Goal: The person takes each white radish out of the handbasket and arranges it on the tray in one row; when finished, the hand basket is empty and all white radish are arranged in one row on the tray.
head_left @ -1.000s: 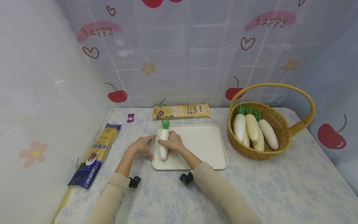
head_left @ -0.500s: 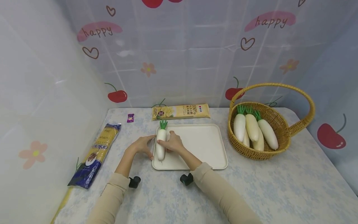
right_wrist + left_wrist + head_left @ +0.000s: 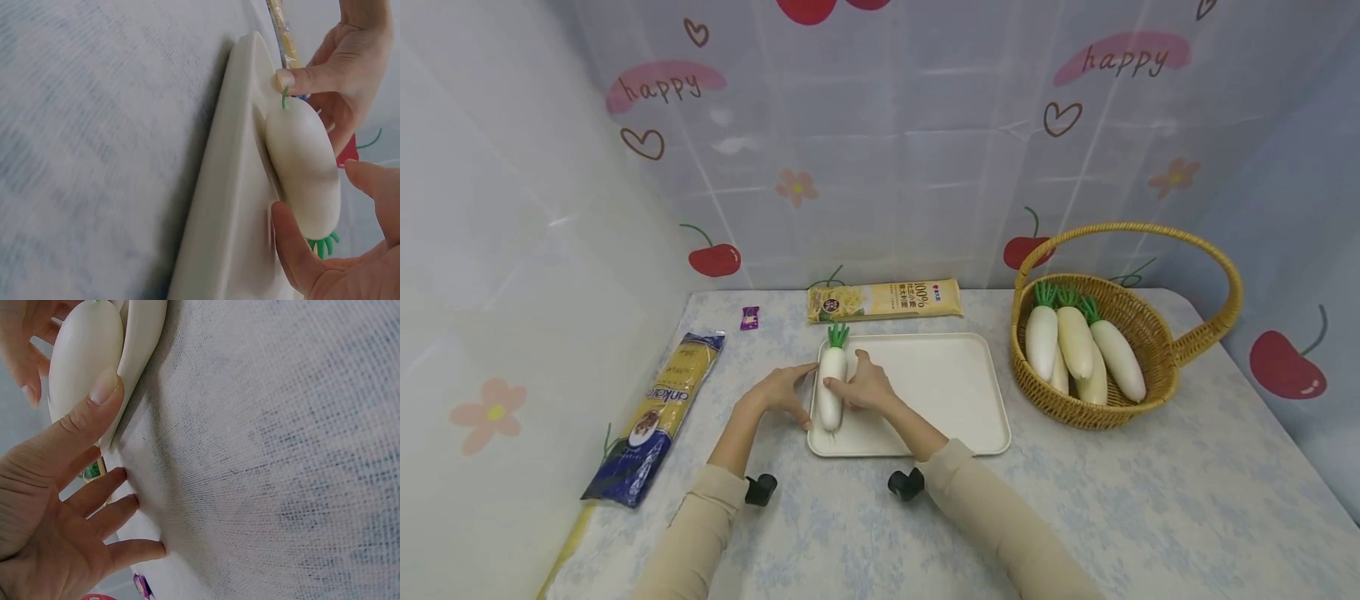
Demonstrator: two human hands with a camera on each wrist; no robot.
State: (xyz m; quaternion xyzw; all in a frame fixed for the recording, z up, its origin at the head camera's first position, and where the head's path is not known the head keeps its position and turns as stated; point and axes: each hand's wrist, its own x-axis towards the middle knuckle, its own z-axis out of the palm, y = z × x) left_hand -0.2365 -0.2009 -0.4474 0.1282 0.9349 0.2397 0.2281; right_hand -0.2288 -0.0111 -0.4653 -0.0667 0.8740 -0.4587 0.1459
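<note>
A white radish (image 3: 832, 387) with green leaf stubs lies lengthwise at the left end of the white tray (image 3: 940, 392). My right hand (image 3: 867, 385) is right beside it, thumb and fingers spread. In the right wrist view that thumb stands apart from the radish (image 3: 306, 165), and a fingertip lies low by its side. My left hand (image 3: 777, 392) spans the tray's left edge with fingers apart. The left wrist view shows its thumb (image 3: 94, 403) at the tray rim near the radish, the other fingers reaching along the edge; exact contact is hard to tell.
A wicker basket (image 3: 1206, 337) at the right holds several radishes (image 3: 1116, 358). Behind the tray lies a yellow noodle pack (image 3: 887, 301). A blue and yellow pasta bag (image 3: 655, 417) lies at the left, with a small purple wrapped candy (image 3: 749, 317) beyond it.
The radish has shifted slightly left on the tray toward its left edge. My right thumb has since drawn back a little to the right. My left hand has stayed in place.
</note>
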